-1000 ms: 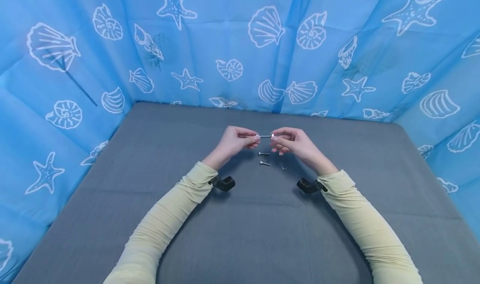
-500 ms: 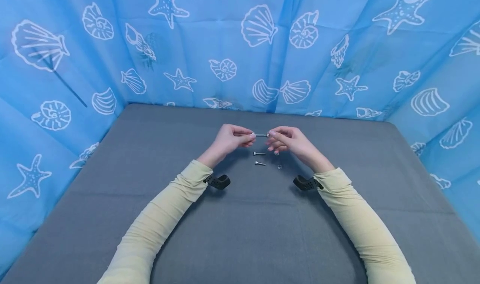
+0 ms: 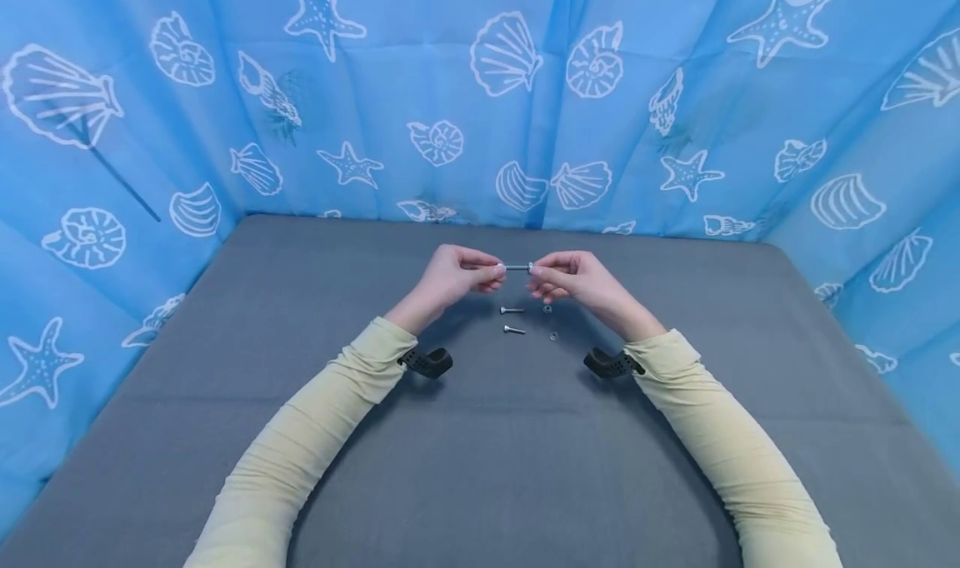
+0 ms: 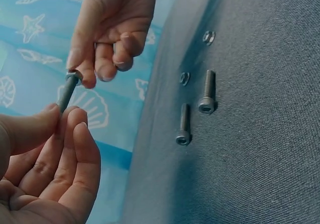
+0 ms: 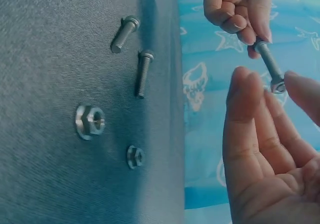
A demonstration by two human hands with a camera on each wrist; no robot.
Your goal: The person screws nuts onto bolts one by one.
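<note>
Above the table, a metal bolt (image 3: pixel 517 267) is held level between both hands. My left hand (image 3: pixel 453 276) pinches its head end between thumb and fingers; the fingertips mostly hide the head. On the other end sits a flanged nut (image 4: pixel 74 76), which the thumb and a finger of my right hand (image 3: pixel 576 278) pinch. The right wrist view shows this nut (image 5: pixel 278 86) at the right thumb's tip. Below the hands lie two socket-head bolts, the farther bolt (image 3: pixel 512 310) and the nearer bolt (image 3: pixel 514 330). Beside them are two flanged nuts, the farther nut (image 3: pixel 547 309) and the nearer nut (image 3: pixel 553 336).
A grey cloth-covered table (image 3: pixel 495 468) lies under both arms. Blue curtains (image 3: pixel 360 93) with white shell and starfish prints stand along its back and sides. Black wrist straps (image 3: pixel 427 362) project inward from both sleeves.
The head view has turned slightly, so everything sits farther left in it. Both hands still hold the bolt and nut. The farther nut on the table has come out from behind the right fingers.
</note>
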